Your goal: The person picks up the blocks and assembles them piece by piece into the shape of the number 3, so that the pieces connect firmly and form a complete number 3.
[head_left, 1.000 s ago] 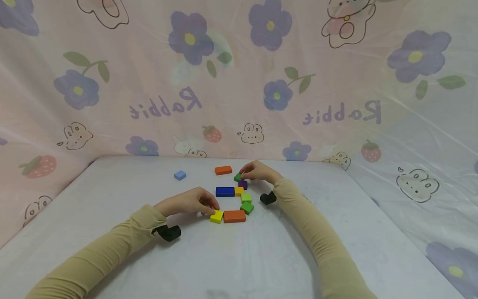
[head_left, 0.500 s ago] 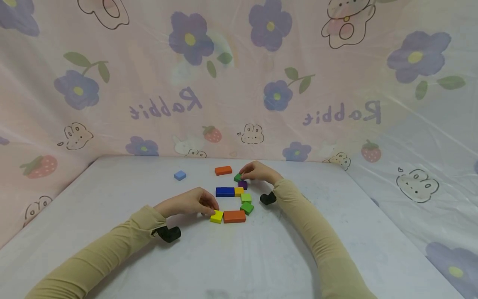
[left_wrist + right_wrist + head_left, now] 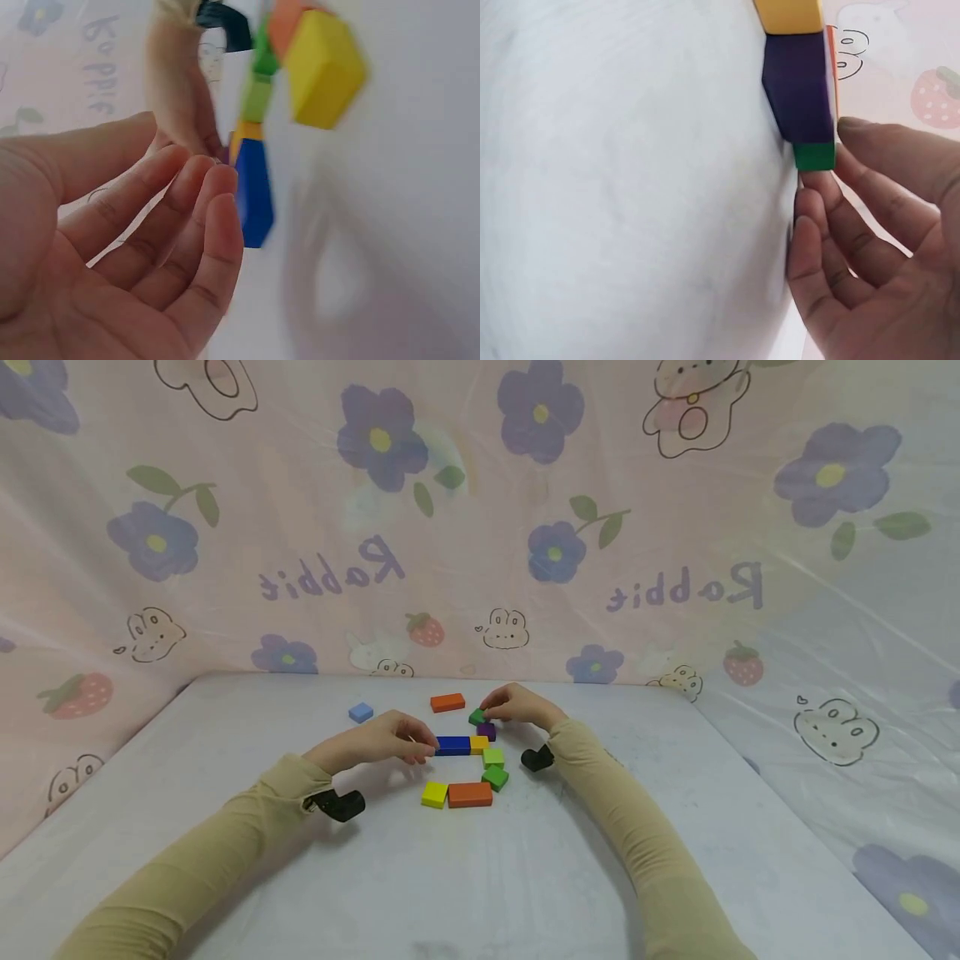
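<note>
My left hand (image 3: 378,743) is lifted off the table at the left end of a long blue block (image 3: 453,746), its fingers loosely bent and holding nothing. In the left wrist view the fingertips overlap that block's edge; whether they touch it I cannot tell. My right hand (image 3: 521,704) pinches a dark green block (image 3: 477,717) between thumb and fingers at the back of the row. A purple block (image 3: 801,86) sits against the green one. From there the row runs through an orange-yellow block (image 3: 479,745), a lime block (image 3: 492,758), a green block (image 3: 495,777), an orange block (image 3: 470,794) and a yellow block (image 3: 434,794).
Behind the row lies another orange block (image 3: 447,702). A light blue block (image 3: 361,712) lies apart at the back left. The white table (image 3: 480,885) meets a printed curtain (image 3: 465,527) at the back. A black wrist camera (image 3: 337,805) hangs under the left sleeve.
My left hand has let go of the yellow block and moved up and away toward the blue block's left end. The right hand stays at the dark green block.
</note>
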Tool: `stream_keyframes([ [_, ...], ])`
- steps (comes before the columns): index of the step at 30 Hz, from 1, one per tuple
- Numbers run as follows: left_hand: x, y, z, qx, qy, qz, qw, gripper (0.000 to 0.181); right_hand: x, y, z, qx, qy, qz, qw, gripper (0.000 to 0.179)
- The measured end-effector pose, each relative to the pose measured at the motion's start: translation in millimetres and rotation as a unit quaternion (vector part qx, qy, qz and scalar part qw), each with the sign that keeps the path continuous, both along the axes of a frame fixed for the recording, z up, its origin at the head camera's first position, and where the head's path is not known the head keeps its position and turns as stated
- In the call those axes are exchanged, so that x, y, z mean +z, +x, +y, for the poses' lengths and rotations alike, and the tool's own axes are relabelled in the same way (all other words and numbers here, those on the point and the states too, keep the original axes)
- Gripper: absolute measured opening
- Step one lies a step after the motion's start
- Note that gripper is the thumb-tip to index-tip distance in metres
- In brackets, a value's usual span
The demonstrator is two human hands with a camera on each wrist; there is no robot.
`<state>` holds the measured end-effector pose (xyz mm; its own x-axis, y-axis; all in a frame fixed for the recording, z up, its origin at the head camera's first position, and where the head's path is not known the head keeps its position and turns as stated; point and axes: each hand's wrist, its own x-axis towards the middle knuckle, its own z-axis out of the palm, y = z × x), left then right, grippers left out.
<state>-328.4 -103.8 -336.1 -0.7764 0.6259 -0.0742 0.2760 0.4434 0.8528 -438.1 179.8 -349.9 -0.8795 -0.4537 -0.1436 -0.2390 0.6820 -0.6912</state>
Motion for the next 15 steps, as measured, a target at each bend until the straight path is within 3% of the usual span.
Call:
stream_keyframes([
  [6, 12.5, -13.1, 4.3, 0.030, 0.037, 0.011, 0.9988, 0.035, -2.7, -1.4, 1, 0.000, 0.001, 0.002, 1.0000, 0.026],
  [15, 13.1, -48.6, 5.1, 0.081, 0.052, 0.018, 0.9952, 0.042, -1.5, 0.7, 0, -0.006, -0.004, 0.005, 1.0000, 0.025],
])
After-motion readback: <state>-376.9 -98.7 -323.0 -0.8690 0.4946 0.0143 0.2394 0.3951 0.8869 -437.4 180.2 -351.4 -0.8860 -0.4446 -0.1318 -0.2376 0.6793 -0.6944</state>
